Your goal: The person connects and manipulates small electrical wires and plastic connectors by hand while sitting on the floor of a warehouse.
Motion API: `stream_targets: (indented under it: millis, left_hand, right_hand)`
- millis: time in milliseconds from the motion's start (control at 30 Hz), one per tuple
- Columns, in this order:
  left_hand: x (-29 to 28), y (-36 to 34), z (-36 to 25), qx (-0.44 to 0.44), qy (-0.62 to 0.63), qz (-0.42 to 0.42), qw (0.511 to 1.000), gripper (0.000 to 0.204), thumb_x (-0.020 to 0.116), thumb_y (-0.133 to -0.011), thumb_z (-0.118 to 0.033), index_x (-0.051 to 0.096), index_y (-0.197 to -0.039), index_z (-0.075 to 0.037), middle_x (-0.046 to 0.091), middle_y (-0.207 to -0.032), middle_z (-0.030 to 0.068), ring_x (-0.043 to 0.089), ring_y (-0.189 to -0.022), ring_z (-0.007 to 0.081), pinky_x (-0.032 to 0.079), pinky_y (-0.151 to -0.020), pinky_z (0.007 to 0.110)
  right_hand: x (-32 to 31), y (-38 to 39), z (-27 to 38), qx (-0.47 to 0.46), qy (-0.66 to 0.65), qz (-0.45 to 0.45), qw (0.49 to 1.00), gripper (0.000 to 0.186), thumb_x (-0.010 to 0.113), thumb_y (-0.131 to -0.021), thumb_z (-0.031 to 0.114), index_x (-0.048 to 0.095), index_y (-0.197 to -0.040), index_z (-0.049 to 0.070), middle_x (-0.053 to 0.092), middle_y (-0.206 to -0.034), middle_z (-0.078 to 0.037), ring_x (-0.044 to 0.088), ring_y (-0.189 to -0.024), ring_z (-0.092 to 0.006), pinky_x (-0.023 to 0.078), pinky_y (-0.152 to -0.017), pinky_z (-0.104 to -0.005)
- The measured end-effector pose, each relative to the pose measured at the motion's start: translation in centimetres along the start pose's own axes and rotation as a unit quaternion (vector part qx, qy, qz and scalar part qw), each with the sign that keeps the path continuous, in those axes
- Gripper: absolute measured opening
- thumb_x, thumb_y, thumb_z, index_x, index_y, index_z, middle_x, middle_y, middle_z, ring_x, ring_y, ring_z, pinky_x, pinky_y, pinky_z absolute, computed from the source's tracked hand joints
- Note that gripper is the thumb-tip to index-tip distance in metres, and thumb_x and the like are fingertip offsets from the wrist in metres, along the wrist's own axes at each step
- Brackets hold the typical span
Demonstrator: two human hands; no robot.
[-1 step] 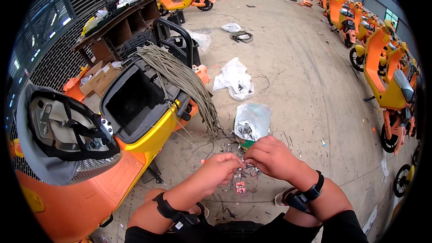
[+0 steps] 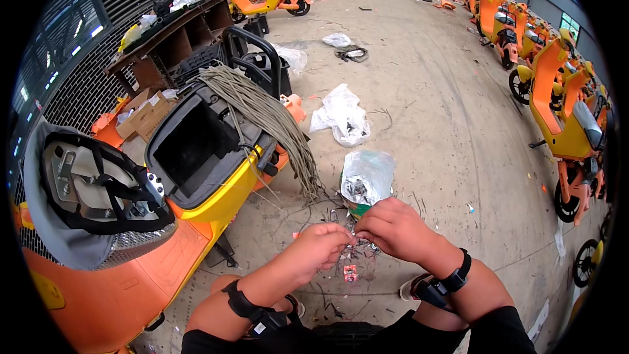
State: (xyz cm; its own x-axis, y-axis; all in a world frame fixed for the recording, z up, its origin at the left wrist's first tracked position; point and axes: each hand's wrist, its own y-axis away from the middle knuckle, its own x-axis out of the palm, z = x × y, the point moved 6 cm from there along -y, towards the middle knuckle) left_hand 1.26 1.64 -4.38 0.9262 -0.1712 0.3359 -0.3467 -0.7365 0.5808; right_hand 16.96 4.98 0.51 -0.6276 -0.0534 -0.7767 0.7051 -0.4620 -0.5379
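My left hand (image 2: 322, 246) and my right hand (image 2: 401, 231) meet fingertip to fingertip above the floor in front of me. Both are closed in a pinch. Whatever sits between the fingers is too small to make out. Just beyond my right hand stands an opened silvery-white bag (image 2: 368, 174) with dark bits inside and a green lower part. Below my hands, a small red-and-white packet (image 2: 350, 273) lies among scattered dark scraps. Black straps with small devices are on both my wrists.
To my left stands an orange-yellow scooter (image 2: 226, 213) with its dark storage box (image 2: 196, 144) uncovered and its seat (image 2: 98, 196) flipped up. A bundle of grey-green cables (image 2: 262, 118) drapes over its rear. White plastic bags (image 2: 344, 118) lie ahead; rows of scooters (image 2: 557, 105) line the right.
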Motion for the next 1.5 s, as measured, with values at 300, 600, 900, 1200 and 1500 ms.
stream_targets:
  millis: [300, 600, 900, 1200, 1500]
  left_hand:
    - [0.0, 0.2, -0.1, -0.006, 0.051, 0.034, 0.998, 0.008, 0.058, -0.098, -0.009, 0.063, -0.097, -0.002, 0.039, -0.065, -0.0080, 0.032, -0.052, 0.0035, 0.026, -0.048, 0.021]
    - [0.0, 0.4, -0.5, 0.075, -0.094, -0.022, 0.993, 0.009, 0.059, -0.100, -0.014, 0.065, -0.097, -0.007, 0.043, -0.067, -0.0089, 0.032, -0.054, 0.0024, 0.024, -0.049, 0.022]
    - [-0.2, 0.5, -0.5, 0.025, 0.011, 0.001, 1.000, 0.010, 0.057, -0.098, -0.011, 0.064, -0.097, -0.004, 0.039, -0.065, -0.0092, 0.032, -0.052, 0.0029, 0.026, -0.048, 0.021]
    - [0.1, 0.5, -0.1, -0.014, 0.082, 0.032, 0.996, 0.012, 0.057, -0.098, -0.013, 0.062, -0.093, -0.003, 0.039, -0.064, -0.0081, 0.033, -0.049, 0.0037, 0.027, -0.046, 0.022]
    - [0.1, 0.8, -1.1, 0.154, -0.151, -0.051, 0.975, 0.010, 0.059, -0.097, -0.011, 0.066, -0.093, -0.004, 0.050, -0.066, -0.0059, 0.041, -0.052, 0.0046, 0.033, -0.048, 0.023]
  right_hand:
    - [-0.1, -0.4, -0.2, -0.008, 0.006, -0.022, 1.000, 0.014, 0.077, -0.084, 0.015, 0.067, -0.094, 0.013, 0.065, -0.088, -0.002, 0.063, -0.086, -0.0243, 0.048, -0.078, -0.0364]
    - [0.7, -0.2, -1.0, 0.047, -0.065, 0.001, 0.997, 0.013, 0.078, -0.084, 0.015, 0.068, -0.092, 0.012, 0.070, -0.089, -0.003, 0.067, -0.085, -0.0266, 0.050, -0.078, -0.0389]
    - [0.3, -0.4, -0.6, 0.018, -0.039, 0.010, 0.999, 0.020, 0.077, -0.084, 0.016, 0.068, -0.102, 0.012, 0.068, -0.094, -0.004, 0.064, -0.091, -0.0268, 0.048, -0.084, -0.0380]
    - [-0.4, -0.5, -0.1, -0.018, 0.001, -0.054, 0.998, 0.020, 0.079, -0.079, 0.012, 0.071, -0.097, 0.014, 0.068, -0.094, 0.000, 0.064, -0.089, -0.0220, 0.047, -0.081, -0.0360]
    - [-0.6, -1.0, 0.4, -0.029, 0.014, -0.040, 0.999, 0.018, 0.071, -0.078, 0.005, 0.070, -0.094, 0.013, 0.067, -0.091, 0.000, 0.065, -0.086, -0.0213, 0.046, -0.081, -0.0355]
